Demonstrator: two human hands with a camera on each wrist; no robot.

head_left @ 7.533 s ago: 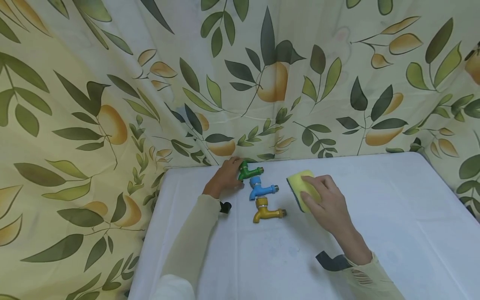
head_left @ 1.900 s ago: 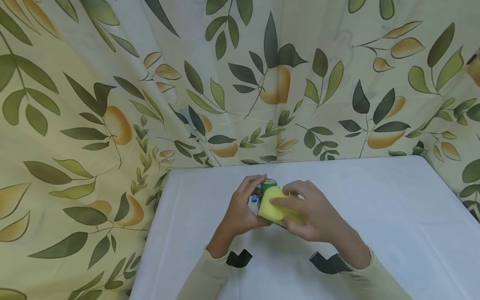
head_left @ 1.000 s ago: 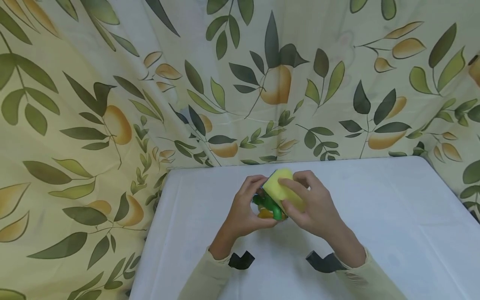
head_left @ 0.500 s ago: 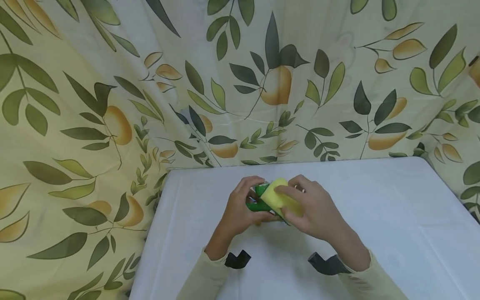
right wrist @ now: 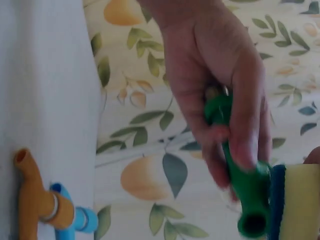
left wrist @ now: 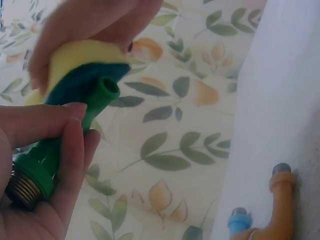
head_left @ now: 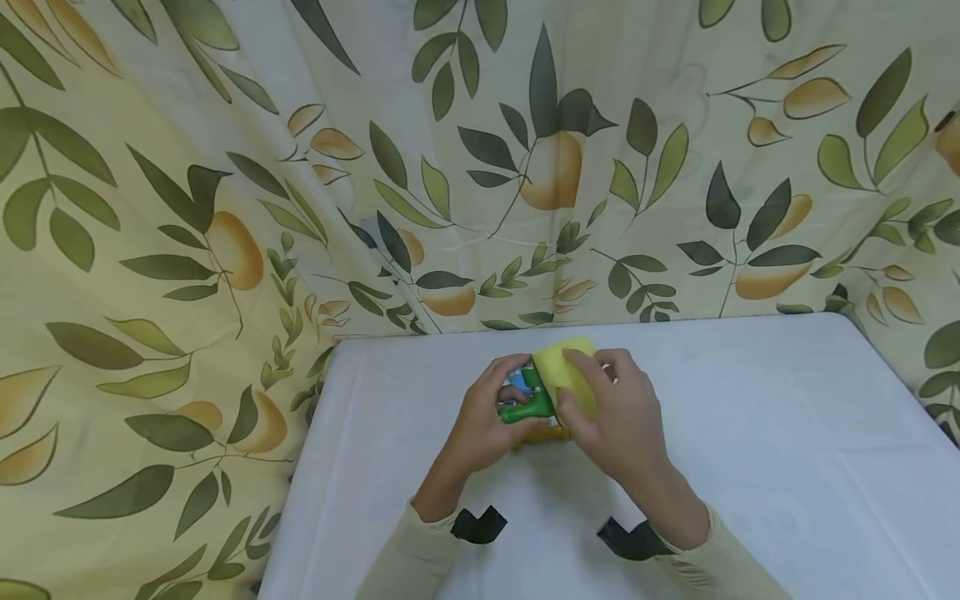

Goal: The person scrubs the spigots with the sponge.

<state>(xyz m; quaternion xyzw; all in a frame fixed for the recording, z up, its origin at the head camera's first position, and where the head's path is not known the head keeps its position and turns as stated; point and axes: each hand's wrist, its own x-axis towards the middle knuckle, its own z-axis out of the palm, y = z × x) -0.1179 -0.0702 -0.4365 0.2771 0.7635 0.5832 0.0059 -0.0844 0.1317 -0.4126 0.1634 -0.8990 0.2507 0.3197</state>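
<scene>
My left hand [head_left: 476,421] grips a green plastic tap [head_left: 531,408] above the table, its threaded end against the palm in the left wrist view. My right hand [head_left: 630,412] pinches a yellow sponge [head_left: 564,375] with a dark scouring layer. That dark side [left wrist: 82,82] lies up against the green tap. In the right wrist view the tap's open spout [right wrist: 253,225] points down beside the sponge [right wrist: 300,200]. Behind the hands, a blue tap [head_left: 518,381] and a mustard-yellow tap [head_left: 553,434] lie on the table, partly hidden.
A white cloth covers the table [head_left: 750,433]. A leaf-and-fruit patterned curtain [head_left: 645,208] hangs along its back and left edges. Dark wrist-camera mounts [head_left: 480,525] stick out from both cuffs.
The left hand has lifted the green tap from the back of the row and brought it nearer. The sponge has come left onto it and shifted up and down, while the tap was turned in the hand.
</scene>
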